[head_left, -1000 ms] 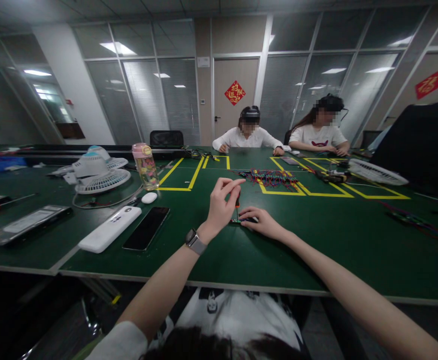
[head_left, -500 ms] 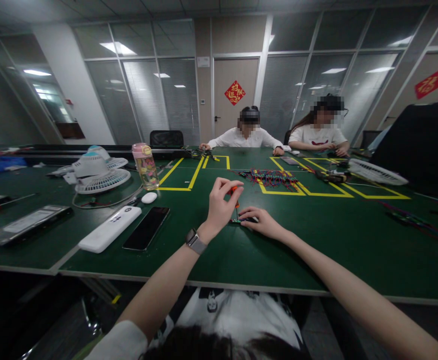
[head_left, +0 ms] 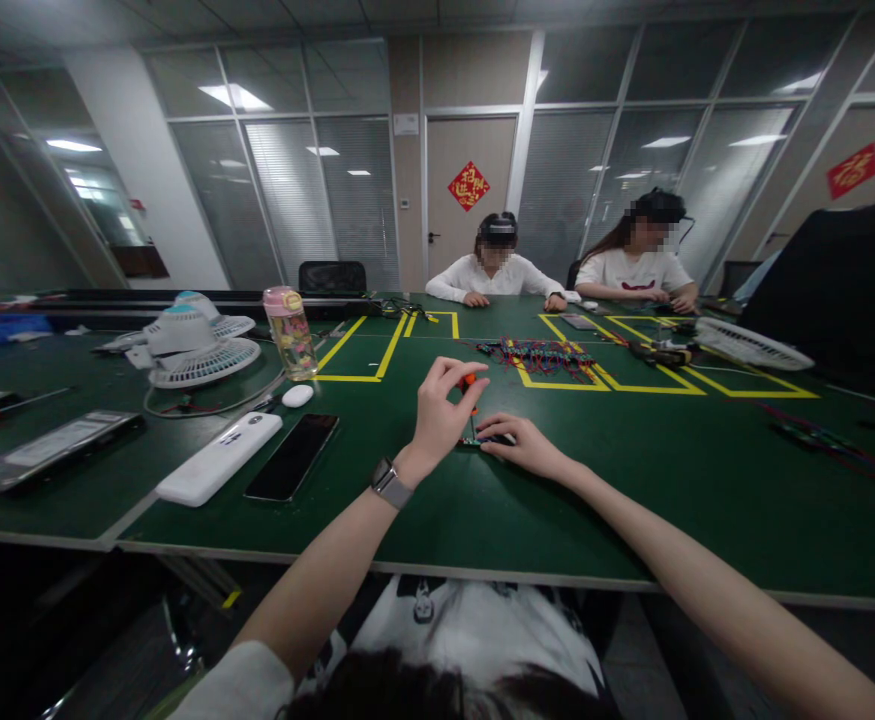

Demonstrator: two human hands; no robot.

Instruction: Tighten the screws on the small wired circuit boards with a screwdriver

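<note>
Pinching orange screwdriver w/ L fingers, R fingers holding small green board, prob. a PCB.

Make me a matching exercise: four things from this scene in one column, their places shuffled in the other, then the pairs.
Things:
1. screwdriver
2. smartwatch
3. water bottle
4. circuit board

Places:
A. upright on the table, near a white fan
B. at the fingertips of the right hand
C. held by the thumb and fingers of the left hand
D. around the left wrist

Pairs: 1-C, 2-D, 3-A, 4-B
</note>
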